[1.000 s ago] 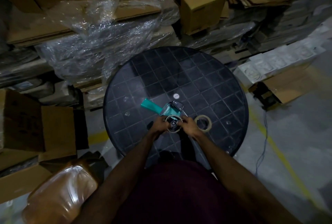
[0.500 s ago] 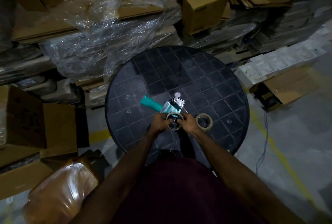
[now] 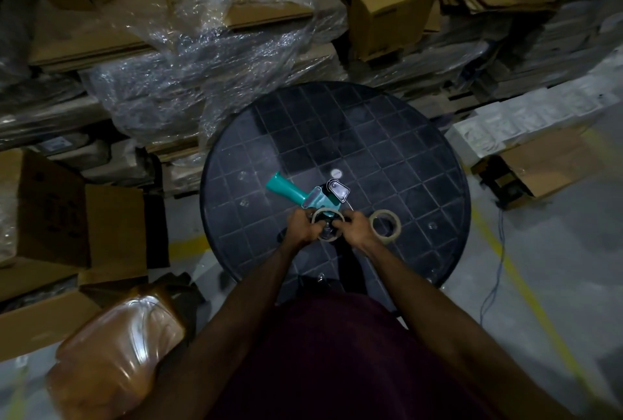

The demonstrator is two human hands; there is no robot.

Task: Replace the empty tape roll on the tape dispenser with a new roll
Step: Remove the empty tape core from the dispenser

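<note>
Gripping roll (image 3: 327,216) on dispenser (image 3: 305,194) (both hands (image 3: 303,226)).

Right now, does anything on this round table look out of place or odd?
Nothing on the table looks spilled or broken. The teal tape dispenser lies on its side, with both hands, left hand and right hand, gripping the ring at its hub. A second tape ring lies loose beside the right hand. Behind the table, torn plastic wrap droops over stacked cardboard.

Dim, murky footage, wide-angle edge distortion
</note>
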